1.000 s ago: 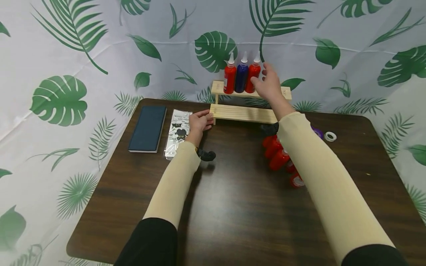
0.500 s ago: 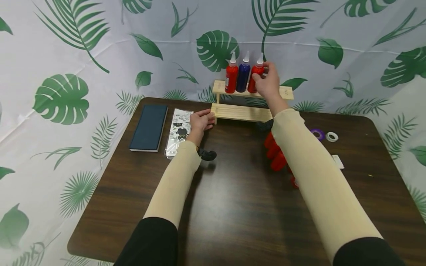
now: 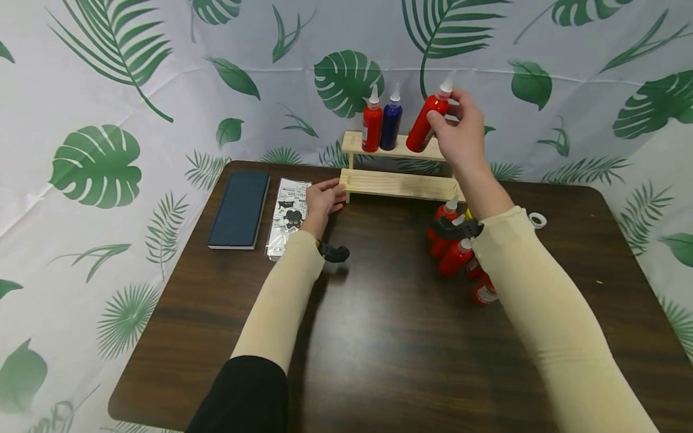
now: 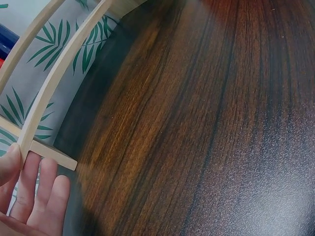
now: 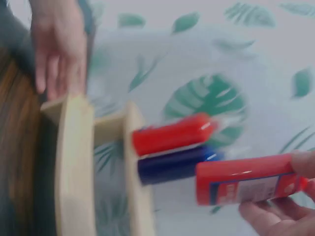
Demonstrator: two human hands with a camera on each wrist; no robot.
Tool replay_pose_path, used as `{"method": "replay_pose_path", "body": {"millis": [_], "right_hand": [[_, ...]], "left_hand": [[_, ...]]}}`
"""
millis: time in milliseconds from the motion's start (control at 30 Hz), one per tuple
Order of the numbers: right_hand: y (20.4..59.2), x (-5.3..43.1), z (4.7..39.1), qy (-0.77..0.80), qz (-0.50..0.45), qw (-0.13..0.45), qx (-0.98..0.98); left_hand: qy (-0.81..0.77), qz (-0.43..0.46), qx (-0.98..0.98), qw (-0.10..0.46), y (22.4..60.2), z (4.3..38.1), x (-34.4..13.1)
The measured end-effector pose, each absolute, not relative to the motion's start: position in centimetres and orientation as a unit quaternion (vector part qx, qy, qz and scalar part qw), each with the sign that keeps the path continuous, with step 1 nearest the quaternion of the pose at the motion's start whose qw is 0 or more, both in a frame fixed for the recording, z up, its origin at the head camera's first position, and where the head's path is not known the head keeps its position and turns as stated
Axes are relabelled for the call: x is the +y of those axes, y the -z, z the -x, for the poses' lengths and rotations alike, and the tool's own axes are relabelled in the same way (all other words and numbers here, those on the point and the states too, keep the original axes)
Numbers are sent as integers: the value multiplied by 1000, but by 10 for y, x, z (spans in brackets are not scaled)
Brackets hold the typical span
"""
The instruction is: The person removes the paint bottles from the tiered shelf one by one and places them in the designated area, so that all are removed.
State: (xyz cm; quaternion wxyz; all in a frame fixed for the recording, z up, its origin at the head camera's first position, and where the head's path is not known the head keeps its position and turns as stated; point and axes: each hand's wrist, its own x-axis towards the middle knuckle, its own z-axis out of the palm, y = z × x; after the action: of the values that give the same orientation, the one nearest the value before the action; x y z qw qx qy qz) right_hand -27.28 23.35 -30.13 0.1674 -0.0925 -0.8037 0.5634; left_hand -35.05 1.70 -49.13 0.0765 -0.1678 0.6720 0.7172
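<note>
My right hand (image 3: 462, 133) grips a red squeeze bottle (image 3: 425, 127) with a white nozzle, near its top. The bottle leans to the right, and in the right wrist view its base is apart from the two-tier wooden rack (image 3: 397, 183). On the rack's upper tier another red bottle (image 3: 371, 130) and a dark blue bottle (image 3: 390, 126) stand upright, side by side. My left hand (image 3: 322, 199) pinches the left end of the lower tier; the left wrist view shows the thumb (image 4: 11, 160) on one side of the board and fingers on the other.
Several red bottles (image 3: 455, 258) cluster on the dark table (image 3: 379, 337) below my right forearm, which partly hides them. A white tape roll (image 3: 537, 221) lies right of them. Left of the rack are a packaged sticker-like set (image 3: 289, 218) and a dark blue notebook (image 3: 240, 210).
My right hand has closed on the rightmost red bottle, lifted it off the upper tier and shifted it right, tilting it. My left hand has stayed at the rack's end.
</note>
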Motion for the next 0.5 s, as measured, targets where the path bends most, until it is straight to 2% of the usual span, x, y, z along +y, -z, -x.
{"method": "replay_pose_path", "body": {"millis": [233,500], "right_hand": [[290,240,191,-555,46,126,-821],[338,254,104,-486,14,127,-864]], "left_hand": [[-719,169,670,77,490,350,15],[-713,171,675,84,489,351,15]]}}
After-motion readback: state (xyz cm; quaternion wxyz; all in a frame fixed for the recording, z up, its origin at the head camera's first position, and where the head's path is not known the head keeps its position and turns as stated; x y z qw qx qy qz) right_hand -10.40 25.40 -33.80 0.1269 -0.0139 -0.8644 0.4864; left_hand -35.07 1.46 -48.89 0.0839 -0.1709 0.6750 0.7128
